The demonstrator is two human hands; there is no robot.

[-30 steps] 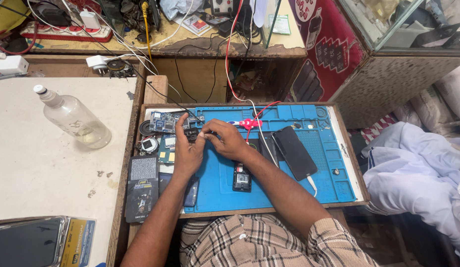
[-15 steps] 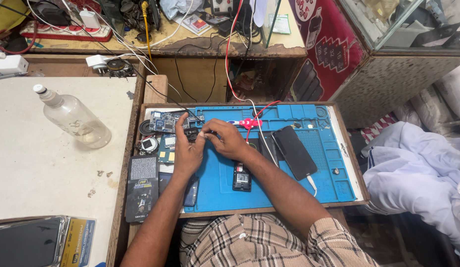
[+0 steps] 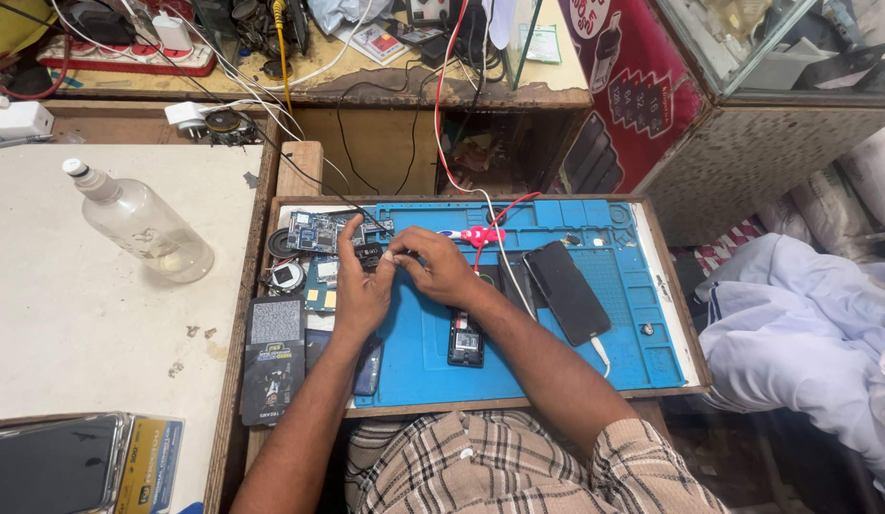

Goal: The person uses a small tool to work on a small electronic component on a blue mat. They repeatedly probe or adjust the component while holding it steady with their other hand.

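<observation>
Between both hands (image 3: pixel 404 276), small dark boxy part (image 3: pixel 369 254).

Dark rectangular packet (image 3: pixel 274 360) with grey patterned top panel lies at blue mat's left edge. Black smartphone (image 3: pixel 568 291), screen dark, lies tilted on mat right side. Small open phone (image 3: pixel 466 340) with white label sits mat centre front. Red sign panel (image 3: pixel 625 88) with dark phone silhouettes stands upper right. Clear-fronted pack (image 3: pixel 52 468) with yellow-blue card, bottom left.
</observation>
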